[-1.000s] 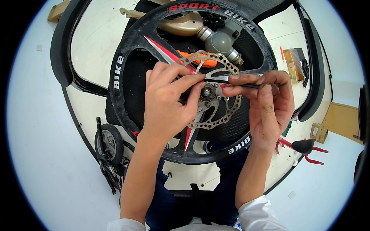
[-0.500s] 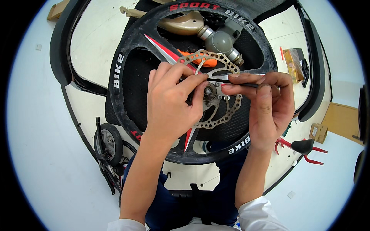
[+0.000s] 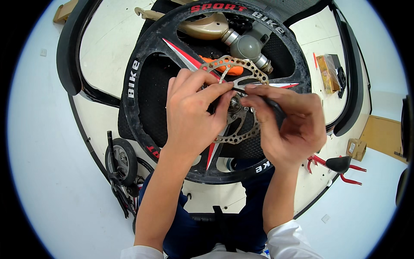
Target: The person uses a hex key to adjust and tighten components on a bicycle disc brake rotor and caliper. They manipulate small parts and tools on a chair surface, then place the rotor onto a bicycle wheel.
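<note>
A black spoked wheel with red-and-silver accents lies across a black mesh chair, with a perforated metal brake disc around its hub. My left hand is closed in a pinch on the end of a thin black tool just above the hub. My right hand, slightly blurred, has its fingers closed on the same tool, right of the hub. An orange handled object and a beige-and-grey jointed piece show through the wheel's openings behind the disc.
Black armrests frame both sides. A small bicycle wheel with black frame parts sits at lower left. A red forked part with a black end, small cardboard boxes and a yellow package lie at right. My legs are below.
My right hand has moved left and turned, bringing its fingers in close over the hub with the thin tool. My left hand has shifted slightly right.
</note>
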Demonstrator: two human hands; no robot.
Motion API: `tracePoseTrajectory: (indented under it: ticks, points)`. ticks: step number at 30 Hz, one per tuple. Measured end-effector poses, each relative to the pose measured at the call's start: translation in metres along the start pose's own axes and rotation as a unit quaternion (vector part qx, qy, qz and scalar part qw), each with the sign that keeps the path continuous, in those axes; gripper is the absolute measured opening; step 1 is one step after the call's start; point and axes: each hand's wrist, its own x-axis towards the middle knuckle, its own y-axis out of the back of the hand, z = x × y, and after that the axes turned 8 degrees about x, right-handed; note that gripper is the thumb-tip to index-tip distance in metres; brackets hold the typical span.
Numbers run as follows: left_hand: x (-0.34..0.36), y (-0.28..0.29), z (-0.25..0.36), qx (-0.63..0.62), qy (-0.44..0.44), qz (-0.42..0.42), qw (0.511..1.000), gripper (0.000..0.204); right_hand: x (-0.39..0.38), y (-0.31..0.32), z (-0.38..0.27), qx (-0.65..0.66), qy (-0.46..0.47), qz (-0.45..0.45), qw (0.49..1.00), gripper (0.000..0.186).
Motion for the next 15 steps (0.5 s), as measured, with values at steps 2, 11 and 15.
tracePoseTrajectory:
  ticks: [2,11,15]
  points:
    - [0.0,0.001,0.0,-0.002,0.002,-0.002,1.0,0.024,0.0,-0.006,0.004,0.008,-0.028,0.013,0.999,0.016]
    - [0.0,0.001,-0.004,-0.011,-0.006,-0.012,1.0,0.022,0.002,0.004,0.003,-0.037,-0.118,-0.031,0.992,0.015]
    - [0.001,0.003,-0.003,-0.019,0.008,-0.006,1.0,0.021,-0.002,0.0,0.012,-0.053,-0.063,-0.005,0.997,0.015]
